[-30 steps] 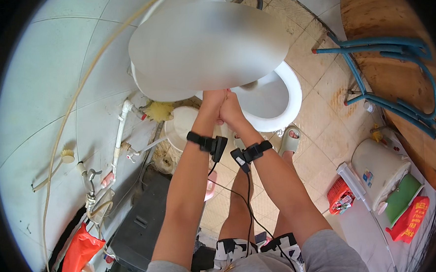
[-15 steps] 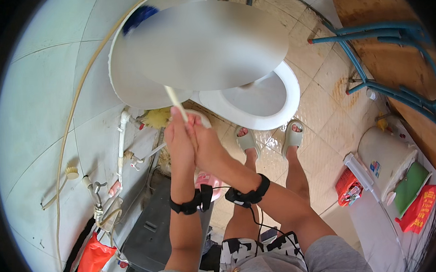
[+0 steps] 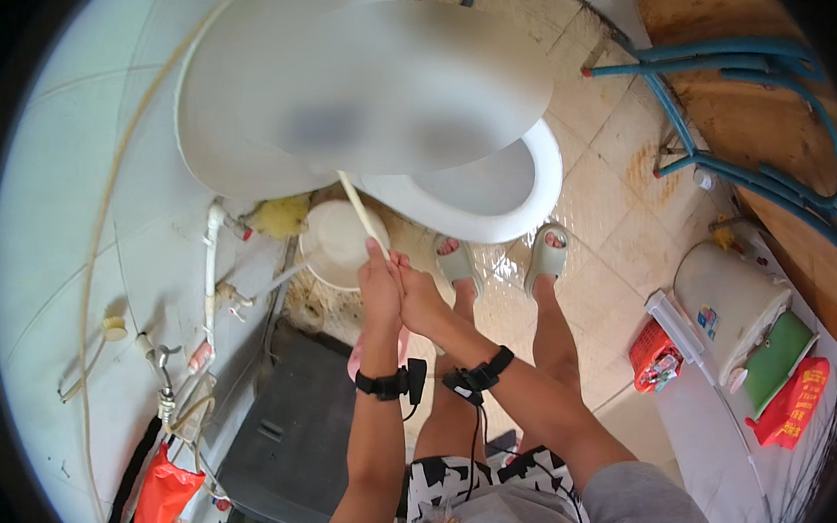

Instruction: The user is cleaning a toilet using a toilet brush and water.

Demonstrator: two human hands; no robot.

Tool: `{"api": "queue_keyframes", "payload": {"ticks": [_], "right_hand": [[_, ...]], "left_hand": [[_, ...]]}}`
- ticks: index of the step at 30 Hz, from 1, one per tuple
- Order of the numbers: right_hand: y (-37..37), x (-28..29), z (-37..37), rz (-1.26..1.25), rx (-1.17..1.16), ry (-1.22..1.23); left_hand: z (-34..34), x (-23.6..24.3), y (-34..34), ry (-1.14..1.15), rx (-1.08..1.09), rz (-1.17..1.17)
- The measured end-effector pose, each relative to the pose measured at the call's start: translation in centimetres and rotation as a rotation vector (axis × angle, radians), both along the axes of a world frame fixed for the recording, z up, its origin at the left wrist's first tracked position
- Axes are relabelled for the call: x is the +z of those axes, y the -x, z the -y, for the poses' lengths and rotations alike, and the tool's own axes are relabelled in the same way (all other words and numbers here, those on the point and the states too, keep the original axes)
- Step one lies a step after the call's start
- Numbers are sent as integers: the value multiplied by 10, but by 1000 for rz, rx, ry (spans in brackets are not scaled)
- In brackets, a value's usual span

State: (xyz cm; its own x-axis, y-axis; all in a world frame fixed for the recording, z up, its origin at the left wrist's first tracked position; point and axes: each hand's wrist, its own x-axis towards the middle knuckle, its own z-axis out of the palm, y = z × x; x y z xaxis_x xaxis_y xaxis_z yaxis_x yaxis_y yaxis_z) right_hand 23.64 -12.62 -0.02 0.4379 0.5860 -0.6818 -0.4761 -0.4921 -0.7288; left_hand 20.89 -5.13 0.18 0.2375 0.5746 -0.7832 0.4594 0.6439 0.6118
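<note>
A thin cream stick-like handle [image 3: 358, 211] rises slanting from my hands toward the toilet lid. My left hand [image 3: 379, 286] is closed around its lower end. My right hand [image 3: 420, 297] presses against the left one and grips the same handle. Both wrists wear black bands. Above them, the white toilet [image 3: 492, 210] stands with its lid [image 3: 372, 93] raised. A small white bucket [image 3: 333, 252] sits just behind my left hand. My feet in pale green slippers [image 3: 457, 264] stand on the tiled floor before the bowl.
A white pipe with taps [image 3: 212, 263] runs down the tiled wall at left. A dark grey mat [image 3: 290, 429] and an orange bag [image 3: 161, 498] lie below. At right are a blue metal frame [image 3: 742, 112], a white appliance [image 3: 728, 293] and a red basket [image 3: 652, 355].
My hands have drawn back from the toilet lid toward me, and the cream handle has come into view between them. The view has shifted downward.
</note>
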Motion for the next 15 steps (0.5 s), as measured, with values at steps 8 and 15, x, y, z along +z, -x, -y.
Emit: {"api": "queue_keyframes", "payload": {"ticks": [8, 15], "right_hand": [[38, -59, 7, 77, -137, -174], [-19, 40, -11, -12, 159, -196]], "left_hand": [[7, -40, 22, 49, -27, -97], [-9, 45, -5, -230, 220, 135]]}}
